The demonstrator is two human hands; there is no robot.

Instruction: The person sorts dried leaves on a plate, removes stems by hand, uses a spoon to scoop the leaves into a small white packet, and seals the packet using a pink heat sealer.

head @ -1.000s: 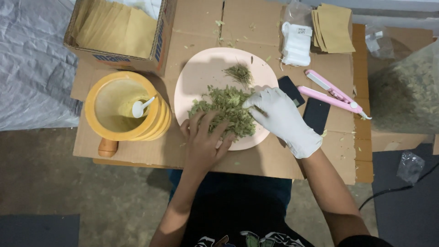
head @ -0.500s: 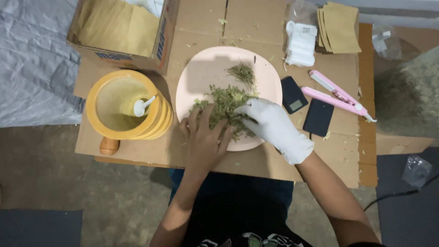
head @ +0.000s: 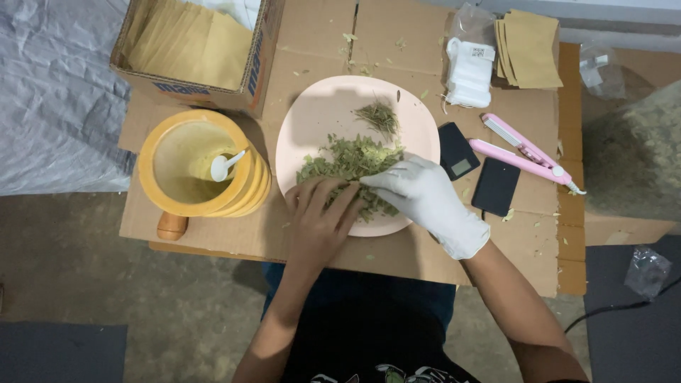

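Resting nearest, at the near rim of the pale pink plate (head: 312, 113): bare left hand (head: 320, 216), fingers spread and pressing flat into the heap of dried green leaves (head: 351, 167). Reaching in just beside it from the right: white-gloved right hand (head: 418, 195), fingertips drawn together, pinching at the heap's right edge. Lying just ahead of both hands, mid-plate: the heap itself. Sitting farther back, apart: a small stemmy clump (head: 378, 115).

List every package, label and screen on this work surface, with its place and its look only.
Cardboard box: top left, brown, open, blue print on its side, tan sheets inside.
White packet: above the plate's right side, small label on top.
Pocket scale: right of the pink plate, black, small grey screen.
Clear plastic bag: lower right, crumpled.
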